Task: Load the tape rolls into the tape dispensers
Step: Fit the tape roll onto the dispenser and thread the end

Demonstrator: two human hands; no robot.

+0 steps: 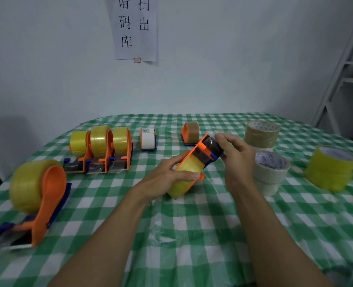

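Above tablecloth (192, 235), dispenser (194, 164) between fingers (184, 175).

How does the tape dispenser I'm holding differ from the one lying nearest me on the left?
The held dispenser is lifted and tilted, with the left hand gripping its roll end and the right hand at its cutter end. The near-left dispenser lies untouched on the tablecloth. The held dispenser's cutter end points up and away, while the near-left dispenser's points toward you. Both are orange and blue and are loaded with yellow tape.
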